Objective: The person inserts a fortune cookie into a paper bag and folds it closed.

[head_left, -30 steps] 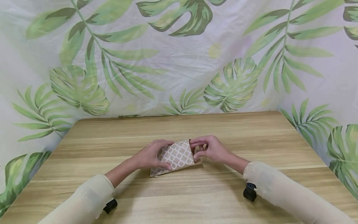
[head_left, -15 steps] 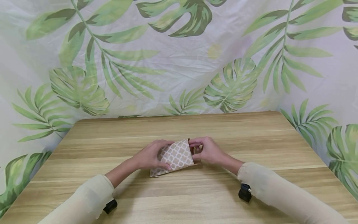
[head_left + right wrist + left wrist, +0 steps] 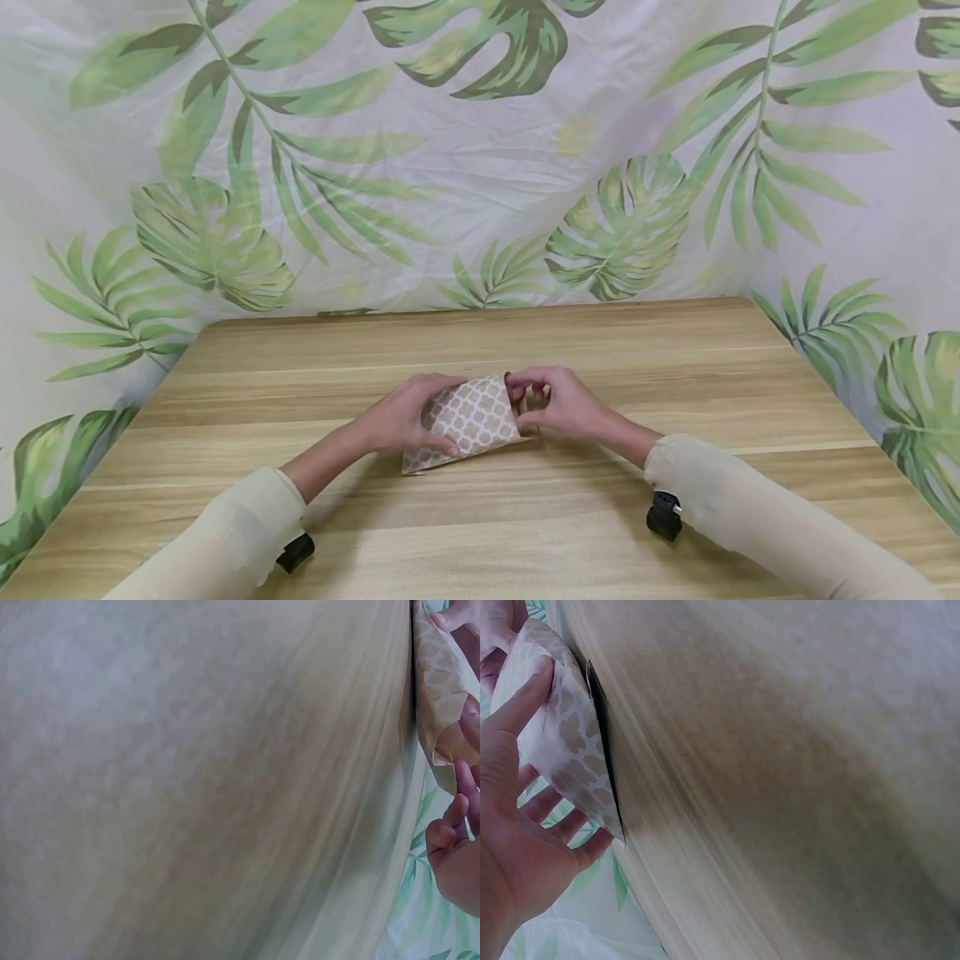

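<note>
Left hand (image 3: 401,421) clamps the patterned paper bag (image 3: 471,419) flat on the surface (image 3: 525,533); right hand (image 3: 558,404) pinches its mouth edge, opening it. Next, I'd judge: spread it wider.

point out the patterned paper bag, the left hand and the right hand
patterned paper bag (image 3: 474,419), head view, middle of its printed face
left hand (image 3: 401,414), head view, back of the hand
right hand (image 3: 566,406), head view, back of the hand

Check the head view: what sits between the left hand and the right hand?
Only the patterned paper bag on the table. The left hand holds its left end and the right hand pinches its right edge; head view shows this.
</note>
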A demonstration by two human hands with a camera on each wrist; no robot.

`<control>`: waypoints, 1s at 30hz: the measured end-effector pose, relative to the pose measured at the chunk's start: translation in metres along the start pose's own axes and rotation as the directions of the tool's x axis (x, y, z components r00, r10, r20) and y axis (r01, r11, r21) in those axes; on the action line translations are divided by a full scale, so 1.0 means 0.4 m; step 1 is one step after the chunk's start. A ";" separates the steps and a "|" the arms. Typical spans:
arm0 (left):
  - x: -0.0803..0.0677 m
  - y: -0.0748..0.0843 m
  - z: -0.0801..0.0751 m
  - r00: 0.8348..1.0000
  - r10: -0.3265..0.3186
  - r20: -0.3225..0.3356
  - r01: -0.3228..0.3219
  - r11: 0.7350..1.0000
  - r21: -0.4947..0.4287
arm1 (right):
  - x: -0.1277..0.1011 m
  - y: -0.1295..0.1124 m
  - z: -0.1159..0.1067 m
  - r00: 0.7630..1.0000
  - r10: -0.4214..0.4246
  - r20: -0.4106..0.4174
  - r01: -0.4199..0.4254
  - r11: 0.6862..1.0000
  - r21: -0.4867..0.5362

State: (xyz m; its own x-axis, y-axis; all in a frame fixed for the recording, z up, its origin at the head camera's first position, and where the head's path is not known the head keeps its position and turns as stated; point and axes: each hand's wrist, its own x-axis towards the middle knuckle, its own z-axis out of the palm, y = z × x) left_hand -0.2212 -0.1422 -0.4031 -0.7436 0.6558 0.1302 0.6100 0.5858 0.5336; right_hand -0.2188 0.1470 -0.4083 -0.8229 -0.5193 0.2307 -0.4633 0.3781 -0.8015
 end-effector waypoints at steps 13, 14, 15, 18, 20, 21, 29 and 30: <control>0.002 -0.002 -0.001 1.000 0.002 -0.003 -0.002 1.000 0.014 | 0.006 0.010 -0.007 0.998 -0.057 -0.011 0.056 0.994 -0.096; 0.002 -0.002 -0.001 1.000 0.004 -0.004 -0.004 1.000 0.014 | 0.007 0.012 -0.004 0.998 -0.059 -0.015 0.057 0.994 -0.096; 0.002 -0.002 -0.001 1.000 0.004 -0.004 -0.004 1.000 0.010 | 0.008 0.014 -0.002 0.998 -0.060 -0.019 0.058 0.994 -0.097; 0.001 -0.002 -0.001 1.000 0.005 -0.005 -0.005 1.000 0.013 | 0.011 0.017 0.005 0.998 -0.063 -0.030 0.060 0.993 -0.099; 0.001 -0.002 0.000 1.000 0.002 -0.004 -0.002 1.000 0.014 | 0.012 0.016 0.010 0.998 -0.059 -0.035 0.055 0.994 -0.092; 0.001 -0.002 0.000 1.000 0.000 -0.003 0.000 1.000 0.013 | 0.013 0.015 0.012 0.998 -0.058 -0.036 0.054 0.994 -0.093; -0.001 -0.005 -0.001 1.000 0.008 -0.005 -0.008 1.000 0.017 | 0.019 0.013 0.028 0.998 -0.053 -0.042 0.050 0.996 -0.069; -0.002 -0.005 -0.001 1.000 0.010 -0.004 -0.010 1.000 0.020 | 0.019 0.013 0.029 0.998 -0.054 -0.041 0.051 0.996 -0.070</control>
State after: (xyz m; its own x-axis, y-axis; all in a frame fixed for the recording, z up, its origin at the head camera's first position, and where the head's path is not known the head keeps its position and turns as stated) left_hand -0.2221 -0.1441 -0.4039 -0.7384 0.6598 0.1394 0.6231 0.5883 0.5154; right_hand -0.2237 0.1360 -0.4172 -0.8095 -0.5072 0.2956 -0.5263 0.4037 -0.7484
